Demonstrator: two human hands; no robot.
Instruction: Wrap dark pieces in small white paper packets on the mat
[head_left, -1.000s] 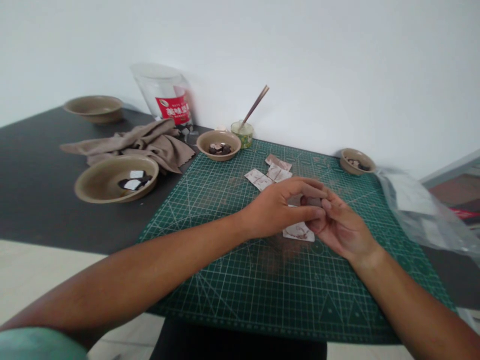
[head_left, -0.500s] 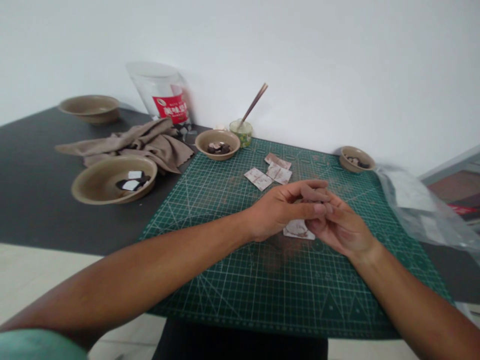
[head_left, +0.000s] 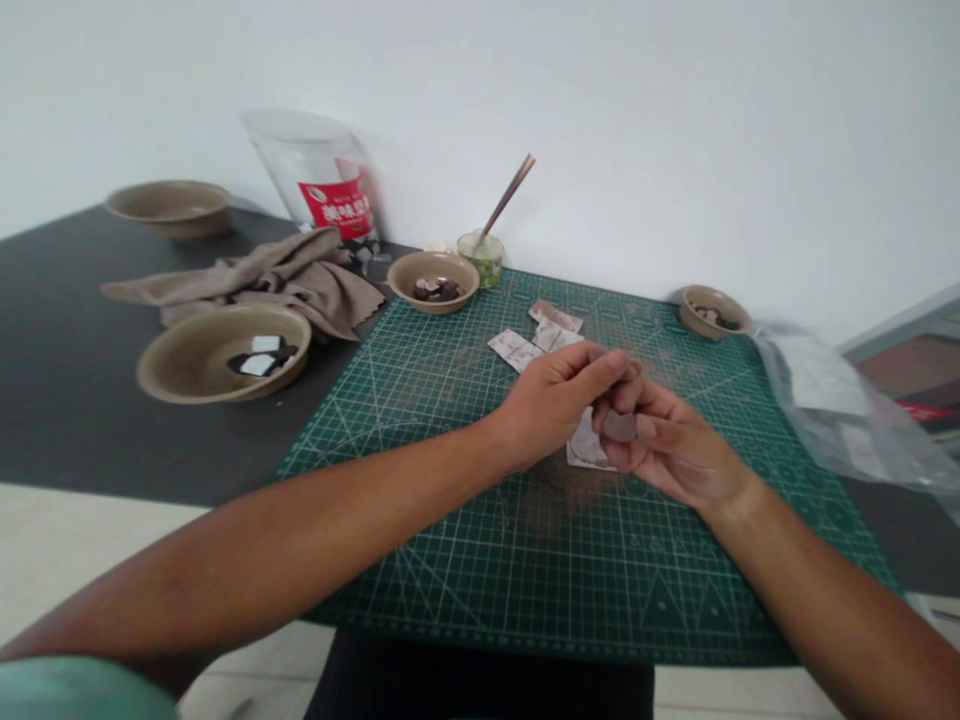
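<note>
Over the green cutting mat [head_left: 465, 560], my two hands meet. My right hand [head_left: 679, 440] pinches a small brown-grey piece [head_left: 619, 427] between thumb and fingers. My left hand [head_left: 562, 392] has its thumb and fingers closed close above that piece, touching the right fingers; what lies between them, if anything, is too small to make out. Under the hands lies a smudged white card [head_left: 587, 445], partly covered. Behind my left hand are more stained cards [head_left: 513, 348] and a browner one [head_left: 556, 315].
Bowls with dark and pale pieces stand at the left [head_left: 225, 385], back [head_left: 433, 300] and right [head_left: 715, 325]. A rumpled cloth [head_left: 262, 283], a clear tub [head_left: 334, 200], a cup [head_left: 484, 262] with chopsticks and a plastic bag [head_left: 832, 400] surround the mat.
My left thumb and fingers have shifted up and a little left. The small piece now shows lower, at my right thumb. The camera view has moved slightly.
</note>
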